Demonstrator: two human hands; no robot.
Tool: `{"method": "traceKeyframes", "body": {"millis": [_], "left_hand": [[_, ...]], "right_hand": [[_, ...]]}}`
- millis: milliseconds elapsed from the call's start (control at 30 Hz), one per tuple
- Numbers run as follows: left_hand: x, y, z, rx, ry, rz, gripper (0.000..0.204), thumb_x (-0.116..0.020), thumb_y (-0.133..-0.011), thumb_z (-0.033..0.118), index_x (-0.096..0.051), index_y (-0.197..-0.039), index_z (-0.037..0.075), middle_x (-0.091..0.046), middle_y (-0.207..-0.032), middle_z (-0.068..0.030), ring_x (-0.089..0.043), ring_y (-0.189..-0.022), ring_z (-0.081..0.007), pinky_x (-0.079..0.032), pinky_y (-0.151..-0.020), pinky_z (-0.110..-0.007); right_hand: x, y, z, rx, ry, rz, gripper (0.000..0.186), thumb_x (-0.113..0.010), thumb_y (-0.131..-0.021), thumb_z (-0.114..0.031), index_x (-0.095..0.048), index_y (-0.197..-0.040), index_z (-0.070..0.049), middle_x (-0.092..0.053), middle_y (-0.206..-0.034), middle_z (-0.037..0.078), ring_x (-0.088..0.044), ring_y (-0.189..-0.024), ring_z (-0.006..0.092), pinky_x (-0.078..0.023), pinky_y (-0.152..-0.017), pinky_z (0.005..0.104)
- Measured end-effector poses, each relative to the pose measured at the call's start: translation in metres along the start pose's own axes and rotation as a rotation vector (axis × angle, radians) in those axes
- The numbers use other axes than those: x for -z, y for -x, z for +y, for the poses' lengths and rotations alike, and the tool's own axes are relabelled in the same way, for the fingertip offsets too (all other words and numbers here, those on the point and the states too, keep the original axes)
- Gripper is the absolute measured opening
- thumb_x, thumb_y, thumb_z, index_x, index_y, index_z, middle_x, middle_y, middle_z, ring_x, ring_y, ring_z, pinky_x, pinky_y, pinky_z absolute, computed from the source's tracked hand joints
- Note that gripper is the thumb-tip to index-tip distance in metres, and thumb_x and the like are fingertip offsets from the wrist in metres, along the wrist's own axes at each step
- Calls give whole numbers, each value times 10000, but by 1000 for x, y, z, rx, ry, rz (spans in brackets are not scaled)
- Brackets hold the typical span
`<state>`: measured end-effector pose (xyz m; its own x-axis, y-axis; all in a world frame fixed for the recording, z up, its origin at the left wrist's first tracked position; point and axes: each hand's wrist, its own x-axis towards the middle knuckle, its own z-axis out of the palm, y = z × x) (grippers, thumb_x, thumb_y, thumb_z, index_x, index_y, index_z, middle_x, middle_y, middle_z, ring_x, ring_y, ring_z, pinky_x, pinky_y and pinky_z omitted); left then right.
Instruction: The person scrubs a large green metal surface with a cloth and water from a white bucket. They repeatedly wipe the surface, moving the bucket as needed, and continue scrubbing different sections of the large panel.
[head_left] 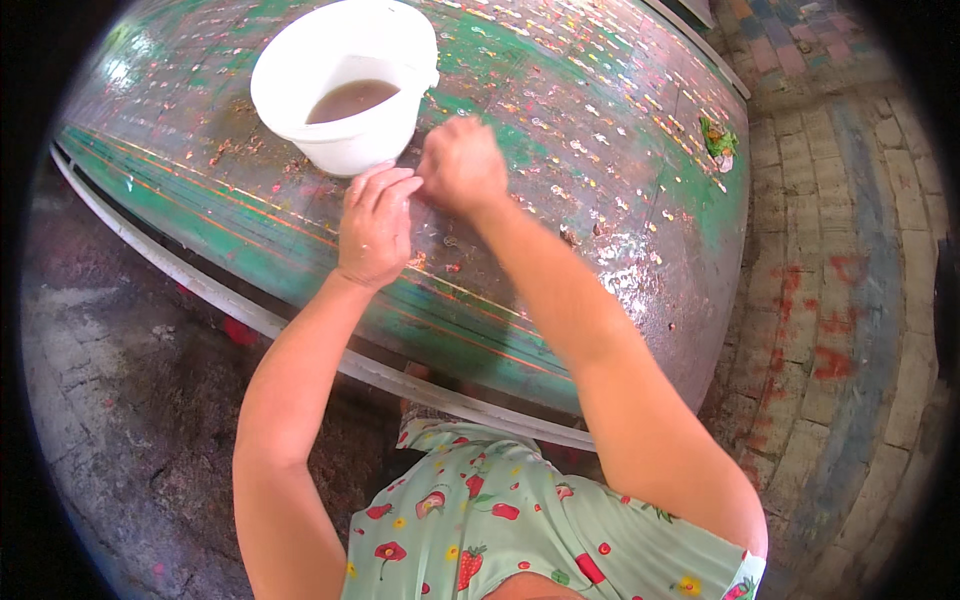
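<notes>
A white plastic bucket (365,143) with murky brown liquid (352,100) in the bottom stands on a wet, paint-stained table (560,200). Just in front of its base, my two hands meet. My left hand (376,228) has its fingers drawn together, their tips by my right hand. Closed like a fist, my right hand (463,165) is slightly blurred and sits close to the bucket's right side. Whatever lies between the fingers is hidden or too small to make out.
Rows of small pale and orange marks cover the far tabletop. A crumpled green and white scrap (718,143) lies near the right edge. Brownish crumbs are scattered around the bucket. A pale rim (200,275) edges the table's near side; brick paving (800,330) runs along the right.
</notes>
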<state>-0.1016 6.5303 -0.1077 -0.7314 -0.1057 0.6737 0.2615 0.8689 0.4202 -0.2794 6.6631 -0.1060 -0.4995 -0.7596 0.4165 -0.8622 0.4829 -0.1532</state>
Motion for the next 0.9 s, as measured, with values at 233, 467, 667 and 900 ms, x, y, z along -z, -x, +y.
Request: {"method": "traceKeyframes", "body": {"millis": [233, 467, 667, 900], "left_hand": [[108, -29, -8, -127, -250, 136, 458, -790, -975, 109, -741, -1430, 85, -701, -1539, -124, -598, -1490, -380, -442, -1270, -545], [109, -94, -25, -147, -274, -71, 580, -789, -1023, 254, -674, -1580, 138, -701, -1562, -107, -597, -1520, -328, -357, -1342, -592], [101, -105, -37, -101, -398, -244, 458, -855, -1007, 208, -774, -1448, 116, -820, -1313, -114, -736, -1302, -310, -431, -1287, -560], [99, -92, -39, 5, -613, -201, 360, -841, -1047, 204, -782, -1362, 39, -822, -1236, -189, -717, -1293, -434, -468, -1266, -540]], "right_hand": [[64, 80, 30, 287, -221, 13, 161, -820, -808, -148, -717, -926, -110, -695, -1026, 119, -680, -1031, 365, -563, -930, 510], [-24, 26, -107, 397, -459, 62, 180, -833, -750, -228, -787, -884, -117, -719, -1003, 129, -735, -1051, 383, -602, -942, 540], [5, 53, -141, 385, -521, -5, 174, -780, -788, -283, -703, -816, -130, -683, -981, 83, -699, -1019, 332, -562, -917, 530], [126, 274, 59, 98, -322, 17, 218, -831, -749, -213, -736, -928, -132, -732, -1055, 94, -714, -1038, 362, -575, -943, 537]]}}
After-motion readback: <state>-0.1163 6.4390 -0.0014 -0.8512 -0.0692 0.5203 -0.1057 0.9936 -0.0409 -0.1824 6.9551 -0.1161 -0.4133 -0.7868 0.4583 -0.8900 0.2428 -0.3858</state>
